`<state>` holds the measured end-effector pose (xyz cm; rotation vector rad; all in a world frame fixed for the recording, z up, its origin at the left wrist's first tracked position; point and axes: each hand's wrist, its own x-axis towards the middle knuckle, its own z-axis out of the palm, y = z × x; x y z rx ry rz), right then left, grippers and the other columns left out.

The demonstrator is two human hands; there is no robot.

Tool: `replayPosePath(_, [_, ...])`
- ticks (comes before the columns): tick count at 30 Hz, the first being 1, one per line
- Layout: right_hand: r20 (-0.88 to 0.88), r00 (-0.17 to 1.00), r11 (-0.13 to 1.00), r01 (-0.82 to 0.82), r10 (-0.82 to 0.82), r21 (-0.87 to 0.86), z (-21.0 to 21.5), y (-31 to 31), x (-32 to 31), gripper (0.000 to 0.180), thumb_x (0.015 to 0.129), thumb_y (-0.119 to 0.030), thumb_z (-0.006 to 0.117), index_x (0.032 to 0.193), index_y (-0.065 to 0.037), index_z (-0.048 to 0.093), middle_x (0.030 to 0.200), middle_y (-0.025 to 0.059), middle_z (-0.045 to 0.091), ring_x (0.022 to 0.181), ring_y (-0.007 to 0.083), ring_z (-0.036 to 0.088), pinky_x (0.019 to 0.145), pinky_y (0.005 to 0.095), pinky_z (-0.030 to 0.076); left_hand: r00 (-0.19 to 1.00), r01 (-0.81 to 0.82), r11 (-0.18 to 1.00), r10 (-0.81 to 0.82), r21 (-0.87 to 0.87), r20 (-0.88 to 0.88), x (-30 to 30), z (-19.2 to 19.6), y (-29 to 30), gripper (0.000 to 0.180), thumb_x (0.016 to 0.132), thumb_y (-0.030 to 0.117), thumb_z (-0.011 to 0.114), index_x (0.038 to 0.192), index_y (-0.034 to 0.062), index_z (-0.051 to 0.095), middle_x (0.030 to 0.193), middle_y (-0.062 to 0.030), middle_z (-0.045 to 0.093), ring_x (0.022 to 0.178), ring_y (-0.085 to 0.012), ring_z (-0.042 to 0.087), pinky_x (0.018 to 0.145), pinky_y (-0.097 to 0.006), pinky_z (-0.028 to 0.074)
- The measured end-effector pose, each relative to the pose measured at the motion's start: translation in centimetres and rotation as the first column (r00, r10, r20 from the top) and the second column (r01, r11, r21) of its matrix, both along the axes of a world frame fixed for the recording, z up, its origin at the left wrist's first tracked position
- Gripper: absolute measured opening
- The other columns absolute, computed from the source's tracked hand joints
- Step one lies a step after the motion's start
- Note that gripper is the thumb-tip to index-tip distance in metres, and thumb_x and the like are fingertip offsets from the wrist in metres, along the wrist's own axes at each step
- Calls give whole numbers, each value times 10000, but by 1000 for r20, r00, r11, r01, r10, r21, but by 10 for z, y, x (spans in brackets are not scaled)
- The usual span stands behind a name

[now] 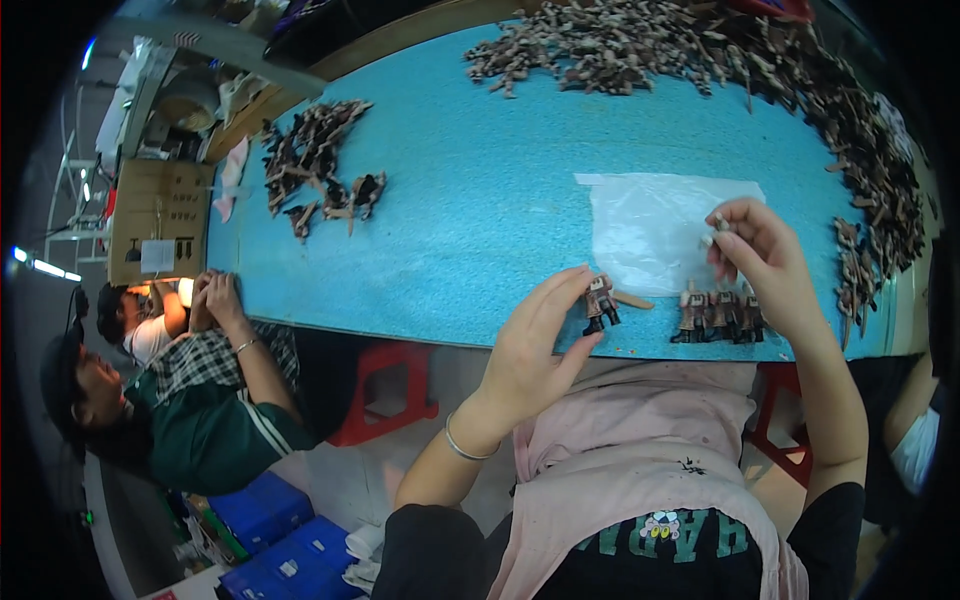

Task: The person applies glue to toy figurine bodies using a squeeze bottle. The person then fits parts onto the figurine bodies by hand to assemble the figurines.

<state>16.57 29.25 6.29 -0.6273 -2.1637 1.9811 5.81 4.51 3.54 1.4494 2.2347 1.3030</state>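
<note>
My left hand [540, 345] has its fingers and thumb around a small toy figure [600, 303] with a brown body and dark boots, near the table's front edge. My right hand [765, 260] is raised above the right side of a clear plastic bag [640, 225], its fingertips pinching a small pale piece [709, 240] whose kind I cannot make out. Below it, several similar figures [718, 314] lie side by side in a row. A thin light-brown strip [633, 300] lies beside the figure in my left hand.
A large heap of brown and dark figure parts [620, 50] curves along the blue table's [450, 200] far and right edges. A smaller pile [315, 150] lies at the left. A co-worker [210, 400] sits to the left, hands on the table edge, near a cardboard box [160, 220].
</note>
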Motion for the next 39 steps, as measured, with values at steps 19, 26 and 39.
replayPosePath(19, [-174,959,970,-203,224,132,-16,-104,31,194,813,-24,634,1003,16,637,996,129,592,857,272,608,710,334,490,915,83,991,-32,-108,403,22,7,-24,608,723,39,746,1269,-9,482,1132,-156,572,1034,-257,600,910,-343,491])
replayPosePath(26, [-155,966,969,-181,207,168,-15,-106,31,172,813,-22,638,977,26,629,981,129,591,846,275,608,703,339,491,926,67,992,-23,-105,377,27,8,-24,582,714,53,762,1236,-12,511,1122,-158,574,1020,-266,605,894,-347,497])
replayPosePath(39, [-94,980,979,-165,177,124,-17,-109,28,183,759,4,686,942,1,667,915,123,611,879,270,610,737,342,493,911,23,999,-9,-29,412,18,-2,-23,239,756,-14,698,992,4,670,975,-141,671,917,-246,638,811,-323,503])
